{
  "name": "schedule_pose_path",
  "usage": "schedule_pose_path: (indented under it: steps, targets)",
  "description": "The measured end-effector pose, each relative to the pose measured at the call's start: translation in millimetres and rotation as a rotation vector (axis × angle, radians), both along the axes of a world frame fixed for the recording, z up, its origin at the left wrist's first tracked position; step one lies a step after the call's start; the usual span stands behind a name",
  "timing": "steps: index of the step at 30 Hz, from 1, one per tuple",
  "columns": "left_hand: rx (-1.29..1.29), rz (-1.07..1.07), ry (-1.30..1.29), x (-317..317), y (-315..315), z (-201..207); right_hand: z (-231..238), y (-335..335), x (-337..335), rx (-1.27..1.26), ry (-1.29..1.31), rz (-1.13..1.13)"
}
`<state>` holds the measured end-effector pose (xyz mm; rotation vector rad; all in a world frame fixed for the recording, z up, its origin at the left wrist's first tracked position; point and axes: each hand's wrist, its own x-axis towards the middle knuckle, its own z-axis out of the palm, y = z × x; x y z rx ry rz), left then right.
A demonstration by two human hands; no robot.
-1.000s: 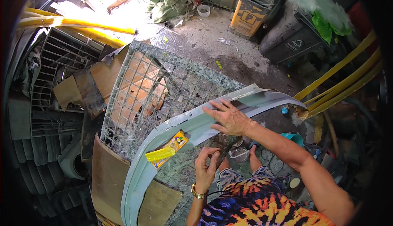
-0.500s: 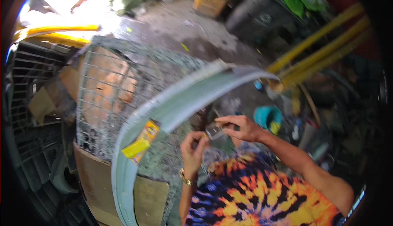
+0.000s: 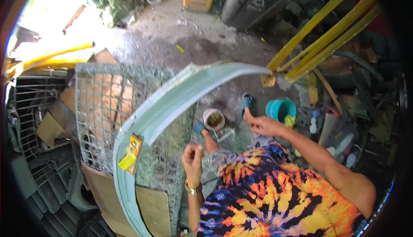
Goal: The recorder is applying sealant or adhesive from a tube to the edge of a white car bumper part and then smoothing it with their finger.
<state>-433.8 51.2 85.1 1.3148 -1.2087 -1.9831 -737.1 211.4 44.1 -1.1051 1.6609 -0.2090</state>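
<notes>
My left hand (image 3: 192, 157), with a gold watch at its wrist, is closed, fingertips drawn together. Anything pinched there is too small to name. To the right, my right hand (image 3: 269, 126) is also closed with its fingers curled; what it may hold is hidden. Between and below them a clear plastic piece (image 3: 226, 134) shows beside a white bucket (image 3: 214, 119); I cannot tell whether it lies on the floor. Left of my hands arches a long, pale green curved panel (image 3: 172, 101). A yellow packet (image 3: 131, 154) lies on its inner face.
A wire mesh (image 3: 103, 121) and brown cardboard (image 3: 152, 207) lie under the panel. Yellow bars (image 3: 320, 30) slant at the far right. A teal bucket (image 3: 275, 107) stands beyond my right hand, and a dark bin (image 3: 254, 3) at the back.
My hands have moved apart, the left one lower and the right one outward. The clear plastic piece formerly between my fingers is now apart from them. The view has shifted.
</notes>
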Motion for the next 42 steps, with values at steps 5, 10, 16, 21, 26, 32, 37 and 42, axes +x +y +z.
schedule_pose_path:
  steps: [5,10,16,21,26,32,37,42]
  targets:
    - [0.028,0.097,-0.073,-39,65,-9,-45,64,-66,-0.059,-0.155,0.022]
    - [0.099,0.2,-0.184,-106,129,5,-138,135,-183,0.01,-0.052,0.039]
    - [0.163,0.185,-0.156,-172,173,2,-173,203,-295,0.267,-0.2,-0.637]
    - [0.085,0.051,-0.282,-197,163,11,-211,248,-326,0.399,-0.145,-0.657]
    - [0.0,0.019,-0.305,-209,159,10,-183,214,-280,0.129,-0.13,-0.371]
    - [-0.025,0.097,-0.129,-232,155,32,53,13,-169,-0.081,-0.57,-0.07]
    - [-0.091,0.161,0.058,-238,128,60,89,-21,-119,-0.46,-0.596,0.077]
    - [-0.155,0.23,0.187,-220,98,79,131,-41,-85,-0.604,-0.472,0.072]
